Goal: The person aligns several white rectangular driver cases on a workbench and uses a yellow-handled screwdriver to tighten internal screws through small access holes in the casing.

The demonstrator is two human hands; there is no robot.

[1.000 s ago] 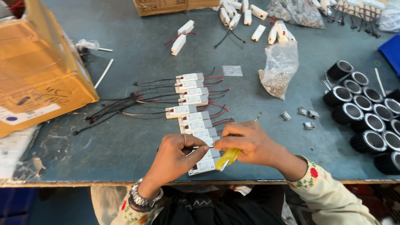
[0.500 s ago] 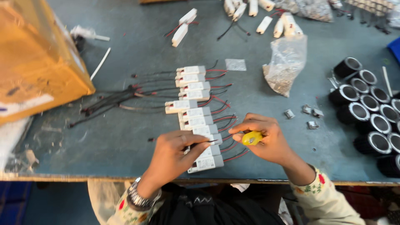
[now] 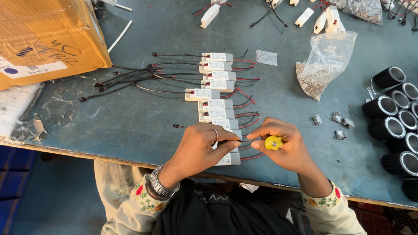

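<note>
- While the left hand [image 3: 198, 148] lies knuckles-up over the near end of a column of small white driver modules [image 3: 216, 104], its fingers curl narrow and its thumb and forefinger pinch toward the thin wires at the right side of the nearest modules; whether a wire is truly gripped I cannot tell
- Just right of it, the right hand [image 3: 285, 146] is closed around a yellow screwdriver handle [image 3: 273, 142], whose round end faces up between thumb and fingers
- Both hands meet over the near edge of the blue-grey table [image 3: 143, 113], almost touching at the fingertips
- A metal wristwatch [image 3: 160, 186] sits on the left wrist, and both sleeves are pale with a flower print
- Running far from the hands, the white modules lie side by side in a column, with red and black wires [image 3: 126, 78] fanning out to the left and short red leads to the right
- Three small metal clips [image 3: 337, 124] lie on the table to the right of the hands
- Farther right, black round lamp housings [image 3: 389, 117] with silvery rims stand packed together at the table's right edge
- A clear plastic bag of small metal parts [image 3: 322, 65] slumps far right of the column, with a small flat clear packet [image 3: 266, 57] just left of it
- A brown cardboard box [image 3: 43, 35] fills the far left corner
- More loose white modules [image 3: 305, 16] lie scattered along the far edge
</note>
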